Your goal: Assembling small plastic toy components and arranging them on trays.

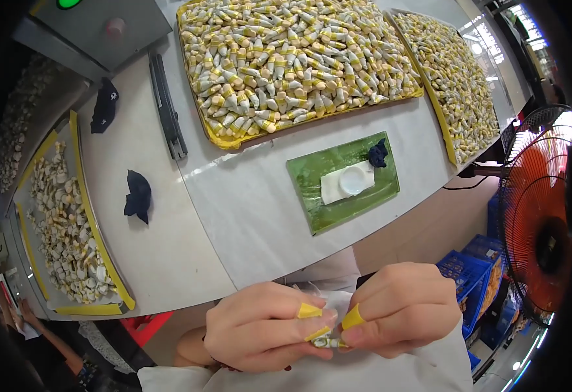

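Close in front of my body, my left hand [260, 326] and my right hand [403, 310] are brought together, fingers closed. Between their fingertips is a small white piece with greenish-yellow marks [327, 342], pinched from both sides; most of it is hidden by the fingers. Yellow tape is wrapped round fingers of both hands. Some thin, clear film [312, 287] shows behind the fingers. Beyond my hands, a green board [312, 215] lies on the table, bearing a folded white cloth [330, 191], a small round whitish dish [353, 180] and a crumpled dark-blue cloth [378, 154].
A yellow-edged tray [233, 140] of white, yellow-banded pieces stands at the back, another tray [439, 117] right of it. A third tray [96, 228] sits left, near dark cloth scraps [138, 196]. An orange fan [534, 209] and blue crates [462, 274] are at right.
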### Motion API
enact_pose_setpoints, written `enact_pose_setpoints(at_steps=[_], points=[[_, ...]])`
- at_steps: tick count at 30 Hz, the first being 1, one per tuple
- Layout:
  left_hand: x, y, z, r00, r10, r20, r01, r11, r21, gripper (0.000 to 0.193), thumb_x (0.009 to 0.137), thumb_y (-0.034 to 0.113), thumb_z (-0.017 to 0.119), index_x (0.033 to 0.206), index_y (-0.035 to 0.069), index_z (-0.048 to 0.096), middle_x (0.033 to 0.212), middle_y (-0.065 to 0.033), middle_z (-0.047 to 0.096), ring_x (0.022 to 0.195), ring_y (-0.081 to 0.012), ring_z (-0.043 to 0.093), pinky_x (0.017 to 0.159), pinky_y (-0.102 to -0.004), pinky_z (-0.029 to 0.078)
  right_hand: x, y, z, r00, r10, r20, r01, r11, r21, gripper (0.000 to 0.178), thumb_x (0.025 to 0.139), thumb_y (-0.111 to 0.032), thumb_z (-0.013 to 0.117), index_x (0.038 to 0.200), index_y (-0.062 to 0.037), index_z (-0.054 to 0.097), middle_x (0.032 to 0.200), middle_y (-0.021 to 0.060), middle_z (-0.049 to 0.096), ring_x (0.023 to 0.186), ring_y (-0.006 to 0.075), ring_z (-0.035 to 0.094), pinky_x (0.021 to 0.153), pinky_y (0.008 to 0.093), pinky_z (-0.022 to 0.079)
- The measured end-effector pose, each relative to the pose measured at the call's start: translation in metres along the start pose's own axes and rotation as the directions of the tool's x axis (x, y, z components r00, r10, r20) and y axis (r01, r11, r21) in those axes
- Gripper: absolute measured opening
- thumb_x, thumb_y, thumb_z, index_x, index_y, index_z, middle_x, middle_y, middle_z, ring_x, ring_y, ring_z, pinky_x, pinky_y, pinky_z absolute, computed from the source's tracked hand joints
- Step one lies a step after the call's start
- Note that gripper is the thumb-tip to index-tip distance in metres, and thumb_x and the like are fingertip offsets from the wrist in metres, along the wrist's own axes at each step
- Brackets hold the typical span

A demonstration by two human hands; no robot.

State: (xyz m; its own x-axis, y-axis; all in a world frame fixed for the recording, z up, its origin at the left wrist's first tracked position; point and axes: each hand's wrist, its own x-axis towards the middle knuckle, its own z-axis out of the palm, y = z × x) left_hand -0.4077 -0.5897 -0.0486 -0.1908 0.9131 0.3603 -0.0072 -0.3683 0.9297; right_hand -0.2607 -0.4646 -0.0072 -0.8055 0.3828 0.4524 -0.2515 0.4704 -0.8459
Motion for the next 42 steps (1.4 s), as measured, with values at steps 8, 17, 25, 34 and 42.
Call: enact_pose_setpoints(at_steps=[8,17,25,34,42], points=[[0.003,0.005,-0.005,0.998,-0.015,0.062,0.015,1.000,-0.004,0.037,0.060,0.006,0.079,0.093,-0.001,0.064,0.084,-0.0108,0.063,0.075,-0.0228,0.063,0.061,-0.0272,0.052,0.001,-0.003,-0.004,0.997,0.030,0.064,-0.030,1.000,0.002,0.013,0.064,0.002,0.071,0.075,-0.0010,0.064,0.069,0.0081,0.062,0.056,0.0182,0.059,0.048,0.0241,0.048],[-0.001,-0.006,0.008,0.997,-0.072,-0.026,0.059,0.937,-0.345,0.032,0.079,0.011,0.067,0.098,0.004,0.043,0.084,-0.0168,0.054,0.067,-0.0210,0.059,0.060,-0.0306,0.052,0.003,0.008,0.002,1.000,0.002,0.001,-0.002,1.000,0.024,0.027,0.061,-0.004,0.078,0.083,-0.0011,0.063,0.072,0.0066,0.058,0.057,0.0163,0.052,0.047,0.0259,0.038],[-0.004,0.000,0.003,0.996,-0.068,0.056,0.085,0.907,-0.411,0.023,0.084,0.006,0.058,0.094,0.003,0.038,0.086,-0.0181,0.045,0.067,-0.0221,0.056,0.057,-0.0333,0.052,0.000,0.004,0.007,1.000,-0.022,-0.005,0.022,0.999,-0.029,0.028,0.060,-0.005,0.079,0.082,-0.0027,0.062,0.072,0.0044,0.057,0.057,0.0136,0.048,0.045,0.0247,0.034],[-0.015,0.009,0.013,0.970,-0.222,-0.103,0.142,0.853,-0.502,0.015,0.069,-0.001,0.071,0.082,0.000,0.062,0.083,-0.0141,0.053,0.073,-0.0221,0.061,0.062,-0.0270,0.051,0.000,-0.002,0.012,1.000,-0.018,-0.017,0.018,0.999,-0.036,0.026,0.059,-0.005,0.080,0.077,-0.0030,0.061,0.067,0.0043,0.055,0.054,0.0127,0.048,0.043,0.0235,0.035],[-0.015,0.011,0.017,0.962,-0.201,-0.187,0.095,0.883,-0.461,0.017,0.067,-0.003,0.072,0.081,0.000,0.062,0.081,-0.0145,0.053,0.073,-0.0222,0.061,0.062,-0.0265,0.050,0.001,-0.002,0.015,0.998,-0.045,-0.053,0.041,0.997,-0.065,0.025,0.059,-0.005,0.079,0.076,-0.0027,0.061,0.065,0.0033,0.055,0.053,0.0123,0.049,0.041,0.0230,0.034]])
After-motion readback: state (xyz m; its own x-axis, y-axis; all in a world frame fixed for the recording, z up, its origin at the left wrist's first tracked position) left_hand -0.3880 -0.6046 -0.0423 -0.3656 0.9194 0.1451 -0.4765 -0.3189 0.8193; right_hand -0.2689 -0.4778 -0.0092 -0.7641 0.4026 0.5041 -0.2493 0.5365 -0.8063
